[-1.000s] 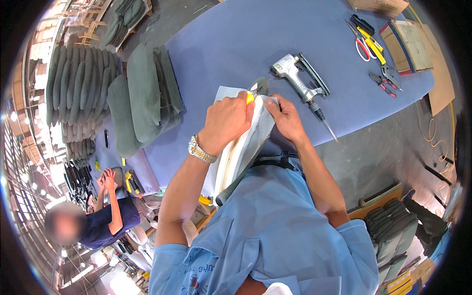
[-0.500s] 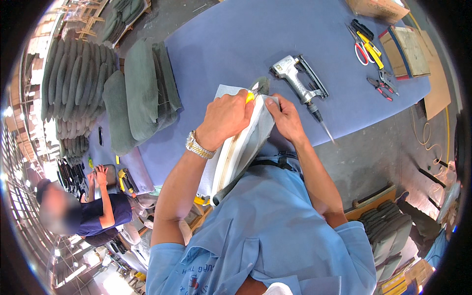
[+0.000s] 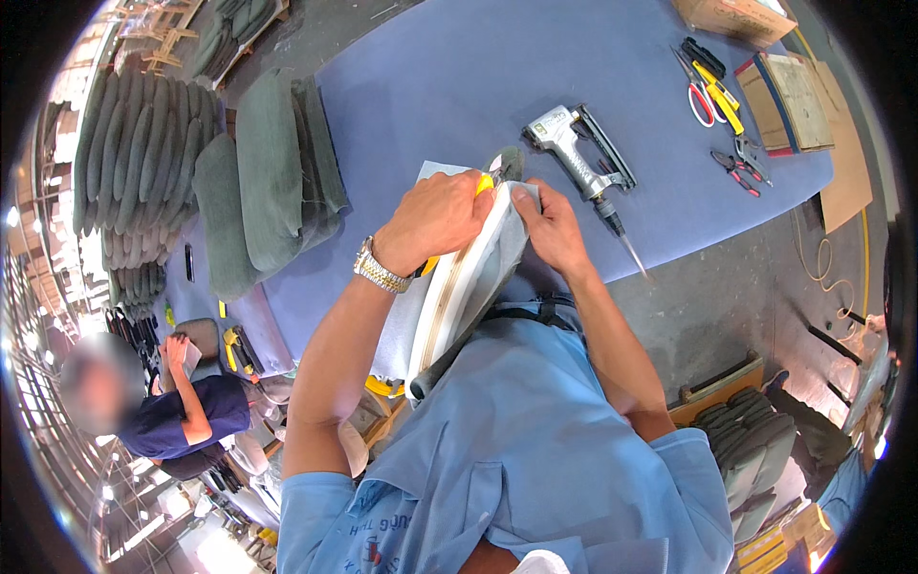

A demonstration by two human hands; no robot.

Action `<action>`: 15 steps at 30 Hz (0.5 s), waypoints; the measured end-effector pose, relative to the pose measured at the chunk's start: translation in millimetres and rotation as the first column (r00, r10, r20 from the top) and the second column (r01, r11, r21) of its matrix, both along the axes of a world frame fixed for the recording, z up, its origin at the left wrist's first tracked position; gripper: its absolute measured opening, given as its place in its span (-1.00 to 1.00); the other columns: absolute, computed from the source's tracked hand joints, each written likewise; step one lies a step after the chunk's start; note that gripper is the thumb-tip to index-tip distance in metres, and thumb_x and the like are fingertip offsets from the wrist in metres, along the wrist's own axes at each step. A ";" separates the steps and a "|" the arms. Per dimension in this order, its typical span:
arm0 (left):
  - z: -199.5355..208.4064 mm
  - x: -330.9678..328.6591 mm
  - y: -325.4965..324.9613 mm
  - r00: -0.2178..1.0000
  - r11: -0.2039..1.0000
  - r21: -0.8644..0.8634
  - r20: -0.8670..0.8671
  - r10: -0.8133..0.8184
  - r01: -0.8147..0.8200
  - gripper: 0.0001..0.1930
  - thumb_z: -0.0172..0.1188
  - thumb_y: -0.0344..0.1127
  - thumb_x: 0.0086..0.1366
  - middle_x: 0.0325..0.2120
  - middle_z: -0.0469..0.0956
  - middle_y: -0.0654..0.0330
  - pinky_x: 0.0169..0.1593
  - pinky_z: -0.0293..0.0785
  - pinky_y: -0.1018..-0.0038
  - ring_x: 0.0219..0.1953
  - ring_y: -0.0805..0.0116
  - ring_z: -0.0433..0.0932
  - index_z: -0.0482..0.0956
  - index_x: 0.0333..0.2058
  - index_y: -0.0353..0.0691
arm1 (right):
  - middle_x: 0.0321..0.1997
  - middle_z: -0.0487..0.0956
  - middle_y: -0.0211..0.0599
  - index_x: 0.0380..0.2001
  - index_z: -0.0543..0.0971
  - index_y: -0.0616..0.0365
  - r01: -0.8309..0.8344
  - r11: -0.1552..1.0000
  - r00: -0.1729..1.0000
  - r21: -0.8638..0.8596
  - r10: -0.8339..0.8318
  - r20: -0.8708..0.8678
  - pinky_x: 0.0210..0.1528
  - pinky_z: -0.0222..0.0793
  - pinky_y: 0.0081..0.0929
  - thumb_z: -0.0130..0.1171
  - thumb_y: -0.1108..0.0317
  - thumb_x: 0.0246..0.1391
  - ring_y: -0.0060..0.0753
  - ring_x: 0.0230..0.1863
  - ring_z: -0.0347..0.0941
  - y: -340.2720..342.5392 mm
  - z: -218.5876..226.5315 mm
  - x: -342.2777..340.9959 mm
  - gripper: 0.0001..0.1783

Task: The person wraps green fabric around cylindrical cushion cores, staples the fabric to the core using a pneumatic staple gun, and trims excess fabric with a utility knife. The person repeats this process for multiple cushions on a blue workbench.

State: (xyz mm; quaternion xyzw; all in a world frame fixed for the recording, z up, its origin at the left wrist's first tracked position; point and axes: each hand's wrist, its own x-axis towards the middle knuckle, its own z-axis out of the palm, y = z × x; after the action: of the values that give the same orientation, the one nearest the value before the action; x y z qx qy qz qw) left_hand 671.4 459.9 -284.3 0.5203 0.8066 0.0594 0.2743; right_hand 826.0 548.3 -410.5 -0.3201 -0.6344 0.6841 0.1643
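Tool (image 3: 485,183), mostly hidden, sits clamped in the left hand (image 3: 435,218); the right hand (image 3: 553,228) pinches fabric (image 3: 504,251).

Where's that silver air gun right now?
In the head view, the silver air gun lies on the blue table, just beyond and right of the right hand.

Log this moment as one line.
left hand: gripping yellow-handled tool | right hand: holding padded piece near one end | table: silver pneumatic gun, red-handled pliers
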 end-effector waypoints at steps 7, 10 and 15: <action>-5.4 -1.0 -2.9 0.999 0.999 -0.015 0.011 -0.040 0.040 -0.57 -0.01 -0.06 0.49 -0.44 0.61 -0.27 -0.17 0.46 -0.12 -0.31 -0.34 0.60 0.54 -0.31 -0.38 | -0.29 0.59 -0.05 -0.14 0.60 0.28 0.011 0.999 0.997 0.043 -0.014 0.072 -0.20 0.39 -0.23 0.11 0.14 0.38 -0.15 -0.33 0.49 -1.0 12.2 -4.1 -0.64; -7.5 -1.9 -2.5 0.997 0.997 -0.021 -0.008 -0.072 0.071 -0.60 0.02 -0.10 0.48 -0.43 0.63 -0.24 -0.18 0.52 -0.09 -0.31 -0.29 0.62 0.56 -0.32 -0.38 | -0.27 0.60 -0.03 -0.13 0.60 0.28 0.000 0.999 0.995 0.042 -0.005 0.096 -0.19 0.39 -0.22 0.11 0.13 0.38 -0.11 -0.32 0.50 0.6 14.6 -4.0 -0.63; -8.8 -1.9 -2.7 0.995 0.994 -0.032 -0.020 -0.102 0.101 -0.62 0.05 -0.10 0.47 -0.43 0.64 -0.20 -0.20 0.54 -0.07 -0.31 -0.27 0.63 0.58 -0.31 -0.36 | -0.28 0.63 0.02 -0.07 0.61 0.26 -0.017 0.997 0.992 0.076 0.007 0.129 -0.15 0.42 -0.22 0.11 0.12 0.38 -0.09 -0.26 0.57 1.9 11.8 -2.3 -0.62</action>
State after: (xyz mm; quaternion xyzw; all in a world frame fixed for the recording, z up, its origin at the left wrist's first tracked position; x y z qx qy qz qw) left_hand 669.4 457.2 -293.1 0.5568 0.7828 0.0275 0.2763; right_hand 823.7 550.2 -398.6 -0.3531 -0.6716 0.6380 0.1312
